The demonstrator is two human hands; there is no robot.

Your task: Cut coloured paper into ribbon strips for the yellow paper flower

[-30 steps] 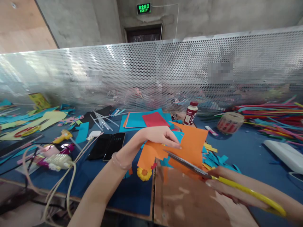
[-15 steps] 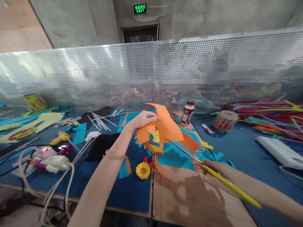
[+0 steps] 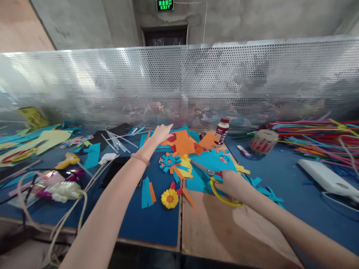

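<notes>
My left hand (image 3: 162, 133) reaches over the left edge of the orange paper (image 3: 183, 144), with its index finger stretched out; it holds nothing I can see. Yellow-handled scissors (image 3: 206, 170) are in my right hand (image 3: 231, 184), blades pointing left over a blue paper sheet (image 3: 196, 184). The orange paper lies on the pile of sheets and scraps. Below my left hand is a blue and orange paper flower (image 3: 169, 161). Nearer to me, a yellow paper flower (image 3: 169, 198) with red petals sits at the seam of the boards.
A dark red bottle (image 3: 222, 131), a tape roll (image 3: 264, 142) and a glue stick (image 3: 244, 151) stand or lie at the right, before a white power bank (image 3: 327, 177). A yellow glue gun (image 3: 68, 161) and cables are at the left. A perforated metal screen (image 3: 168, 82) runs behind.
The orange paper has gone from my left hand down onto the pile. My left hand's index finger now extends. The scissors have turned and shifted left with my right hand. The view has shifted slightly.
</notes>
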